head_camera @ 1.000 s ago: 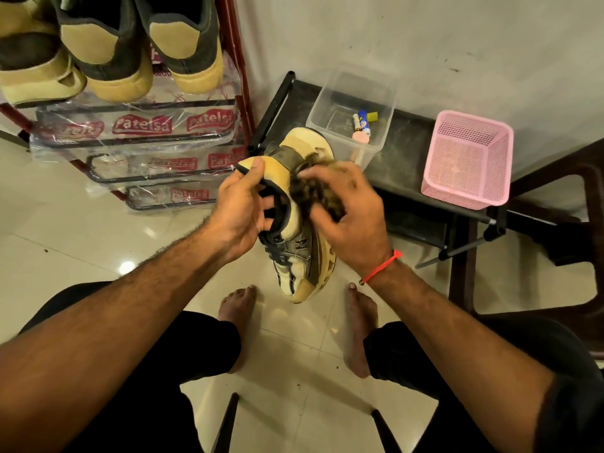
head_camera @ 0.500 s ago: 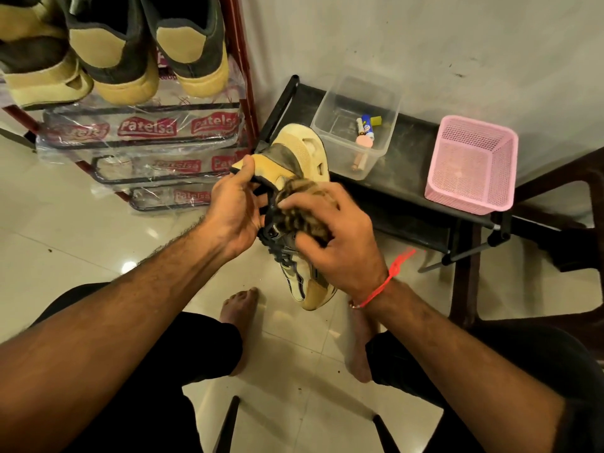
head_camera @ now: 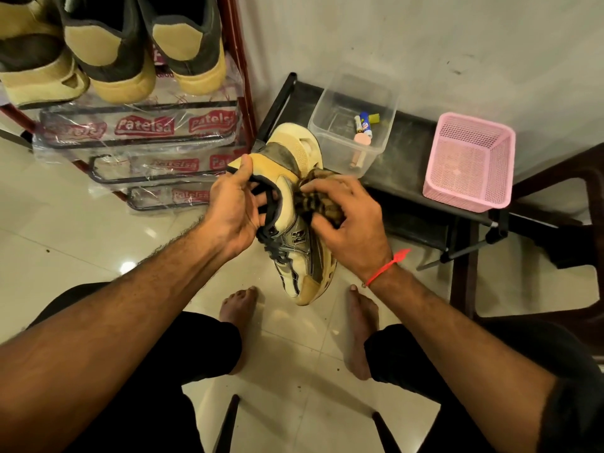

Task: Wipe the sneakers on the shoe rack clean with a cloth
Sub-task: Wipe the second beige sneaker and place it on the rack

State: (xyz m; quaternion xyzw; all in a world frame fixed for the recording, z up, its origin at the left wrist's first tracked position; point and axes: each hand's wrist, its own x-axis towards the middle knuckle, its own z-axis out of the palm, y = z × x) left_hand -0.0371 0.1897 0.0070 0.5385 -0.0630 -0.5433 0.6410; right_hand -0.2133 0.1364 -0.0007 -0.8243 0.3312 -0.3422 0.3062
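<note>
Sneaker in hand: You hold one tan and grey sneaker (head_camera: pixel 295 243) at the centre of the frame, above the floor, heel up toward the top of the picture and toe down toward your feet.
Left hand: Your left hand (head_camera: pixel 233 209) grips the sneaker at its collar, thumb on the tan heel tab and fingers curled into the opening beside the dark laces.
Right hand: Your right hand (head_camera: pixel 351 223) clutches a bunched brown patterned cloth (head_camera: pixel 318 199), fingers curled over it, and presses it against the sneaker's side panel just right of the collar. A red thread (head_camera: pixel 387 264) circles that wrist.
Shoe rack: The shoe rack (head_camera: pixel 157 135) fills the upper left of the frame, its lower rails wrapped in clear printed plastic.
Sneakers on rack: Three more tan and dark sneakers (head_camera: pixel 111 57) sit on its top shelf, heels facing you, touching side by side.
Bench: A low black bench (head_camera: pixel 411 178) runs from the centre toward the right, behind the held sneaker.
Clear tub: A clear plastic tub (head_camera: pixel 353 125) stands on the bench just above your right hand, with a few small items inside.
Pink basket: A pink mesh basket (head_camera: pixel 470 161) sits on the bench at the right, apart from the tub.
Lower frame: Your bare feet rest on the pale tiled floor (head_camera: pixel 65 230).
</note>
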